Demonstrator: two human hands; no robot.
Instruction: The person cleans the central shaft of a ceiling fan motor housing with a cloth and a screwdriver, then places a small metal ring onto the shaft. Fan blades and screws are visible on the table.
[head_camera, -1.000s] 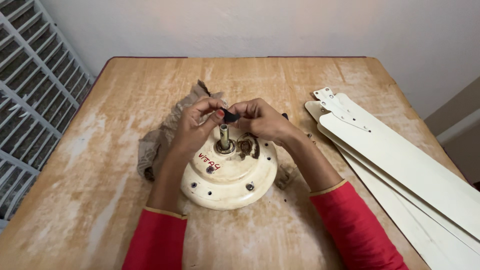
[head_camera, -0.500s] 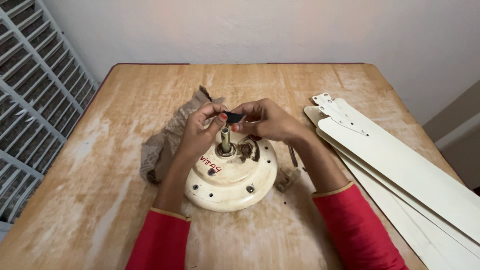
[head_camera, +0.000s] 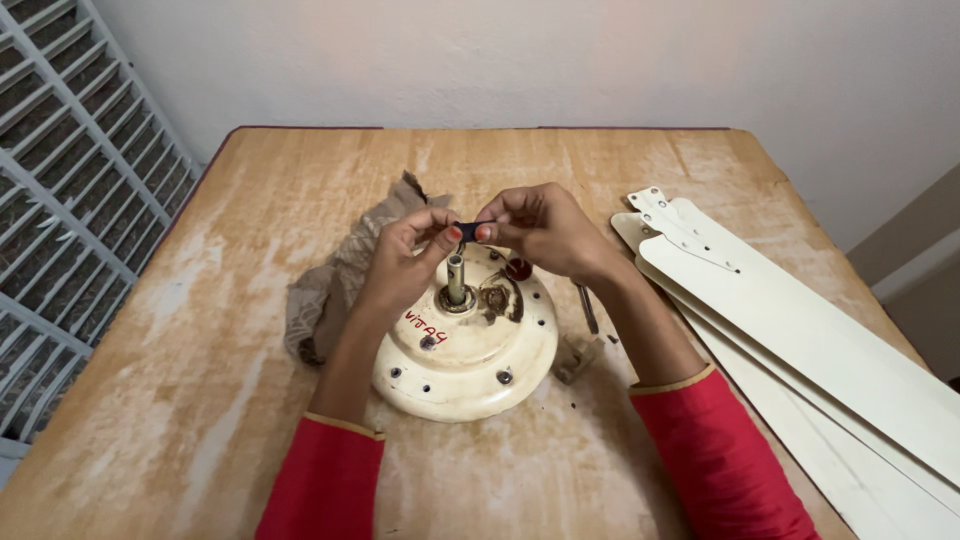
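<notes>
We count two hands: left hand (head_camera: 410, 250) and right hand (head_camera: 540, 228), both far of centre, pinching one small dark strip (head_camera: 470, 230) between them. One cream fan motor housing (head_camera: 468, 345) sits at the centre of one wooden table (head_camera: 250, 200), with one metal shaft (head_camera: 456, 280) standing up from it. One crumpled brown cloth (head_camera: 335, 290) lies left of the housing. We count three cream fan blades (head_camera: 800, 330) stacked at right. One dark slim tool (head_camera: 588, 310) lies right of the housing. Two red sleeves (head_camera: 325, 485) show at the near edge.
</notes>
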